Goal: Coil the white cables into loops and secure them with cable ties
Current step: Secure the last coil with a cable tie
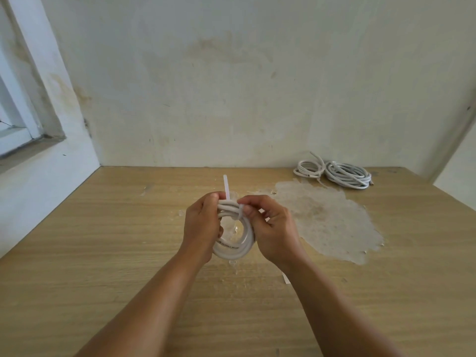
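Across the wooden table (108, 253), whose veneer has peeled away in a pale patch (327, 222) right of centre, everything sits small against the stained wall (231, 86) behind it. Far back on the right, close to that wall, two more coils of cable (334, 172) lie side by side and touching, apparently parked out of the way; whether they are already tied is too small to tell.

Above the middle of the table, both forearms reach in to hold one white cable coil (233, 240) clear of the surface. The left hand (202, 225) wraps its fingers around the left side of the loops, probably to keep the turns bunched so they cannot spring apart. The right hand (270, 228) pinches the top of the bundle between thumb and fingertips, right where a cable tie (226, 188) crosses it.

That tie's free tail sticks up past the fingers, which suggests it has been threaded and is being cinched; the locking head is hidden, so I cannot say how tight it is.
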Demonstrator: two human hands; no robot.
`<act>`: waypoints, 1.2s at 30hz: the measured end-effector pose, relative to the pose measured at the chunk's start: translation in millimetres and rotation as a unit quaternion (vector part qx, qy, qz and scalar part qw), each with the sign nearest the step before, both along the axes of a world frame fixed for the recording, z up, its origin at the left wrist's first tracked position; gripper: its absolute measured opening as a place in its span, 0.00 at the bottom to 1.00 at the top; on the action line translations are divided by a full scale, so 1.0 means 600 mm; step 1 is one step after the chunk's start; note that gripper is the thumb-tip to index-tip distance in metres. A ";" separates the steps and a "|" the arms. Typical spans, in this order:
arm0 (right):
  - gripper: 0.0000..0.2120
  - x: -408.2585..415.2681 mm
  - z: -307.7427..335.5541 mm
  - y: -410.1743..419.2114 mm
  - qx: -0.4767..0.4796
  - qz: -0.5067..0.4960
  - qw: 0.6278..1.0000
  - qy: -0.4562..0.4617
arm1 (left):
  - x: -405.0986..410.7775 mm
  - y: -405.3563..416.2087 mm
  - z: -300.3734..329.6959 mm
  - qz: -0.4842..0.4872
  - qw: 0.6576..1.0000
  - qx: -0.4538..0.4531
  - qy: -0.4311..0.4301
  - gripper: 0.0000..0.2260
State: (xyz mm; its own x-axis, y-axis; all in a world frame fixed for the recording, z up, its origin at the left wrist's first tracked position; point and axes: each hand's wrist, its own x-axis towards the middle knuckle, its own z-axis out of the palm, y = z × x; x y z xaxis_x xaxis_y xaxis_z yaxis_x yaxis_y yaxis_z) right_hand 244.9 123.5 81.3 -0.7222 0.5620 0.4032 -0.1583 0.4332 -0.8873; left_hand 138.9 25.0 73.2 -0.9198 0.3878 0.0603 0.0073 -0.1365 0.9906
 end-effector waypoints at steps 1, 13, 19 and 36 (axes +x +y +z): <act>0.08 -0.002 0.003 0.000 -0.019 -0.005 1.000 0.002 | 0.001 0.000 0.000 -0.004 1.000 0.000 0.010 0.15; 0.09 -0.024 0.022 -0.005 -0.147 0.030 0.989 -0.002 | 0.000 -0.002 0.000 -0.023 0.998 0.000 0.065 0.17; 0.08 -0.024 0.022 -0.001 -0.122 0.055 0.990 -0.033 | -0.005 -0.007 -0.005 -0.020 0.998 0.007 0.058 0.16; 0.04 -0.026 0.038 -0.009 -0.167 -0.006 0.986 0.015 | -0.003 -0.010 0.003 -0.063 0.991 0.009 0.117 0.15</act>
